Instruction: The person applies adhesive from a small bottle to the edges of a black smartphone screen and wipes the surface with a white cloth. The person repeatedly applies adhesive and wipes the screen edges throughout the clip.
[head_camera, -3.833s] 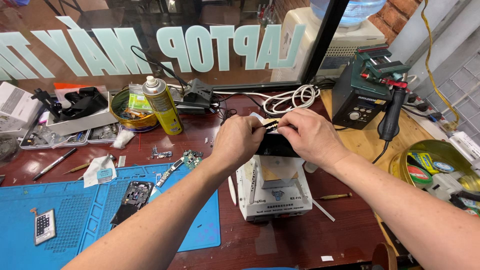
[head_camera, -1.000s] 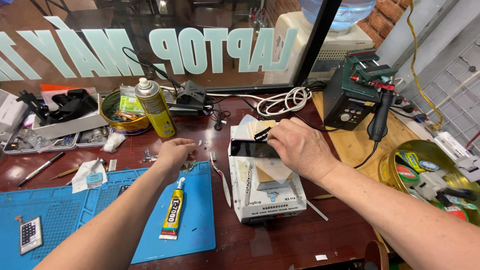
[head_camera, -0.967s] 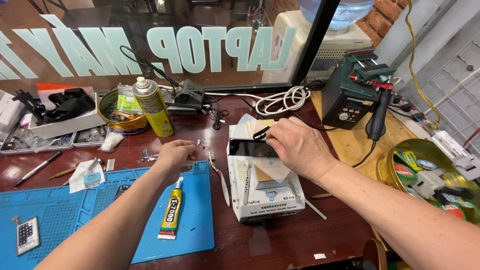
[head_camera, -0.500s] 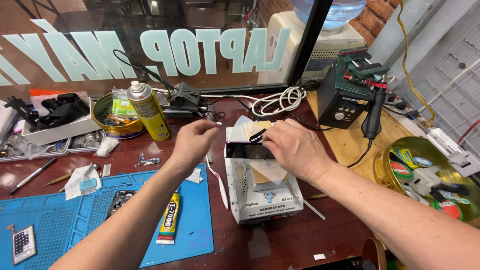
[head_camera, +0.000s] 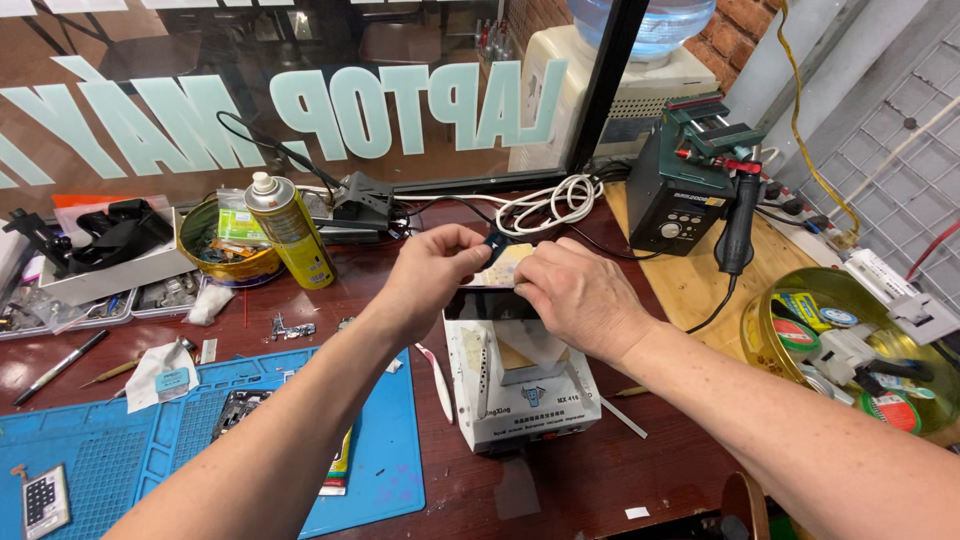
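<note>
A dark phone (head_camera: 478, 302) lay flat on top of a white box-shaped machine (head_camera: 520, 385) near the middle of the desk (head_camera: 560, 490). At its far edge both hands met over a small pale part (head_camera: 505, 266). The left hand (head_camera: 430, 275) had thumb and forefinger pinched together on a small dark bit at that part's far left corner. The right hand (head_camera: 575, 295) lay curled over the phone's right end, fingertips pressed on the pale part; whether it gripped anything could not be told.

Just left of the machine lay white tweezers (head_camera: 437, 368), and beyond them a blue mat (head_camera: 390, 470) with a glue tube (head_camera: 337, 470) partly hidden under the left forearm. Farther left and far stood a yellow spray can (head_camera: 288, 232) beside a round tin (head_camera: 225, 245). Behind the hands lay a coiled white cable (head_camera: 545, 200). To the right stood a dark green soldering station (head_camera: 690, 180), and at the right edge a bowl of tape rolls (head_camera: 850, 350).
</note>
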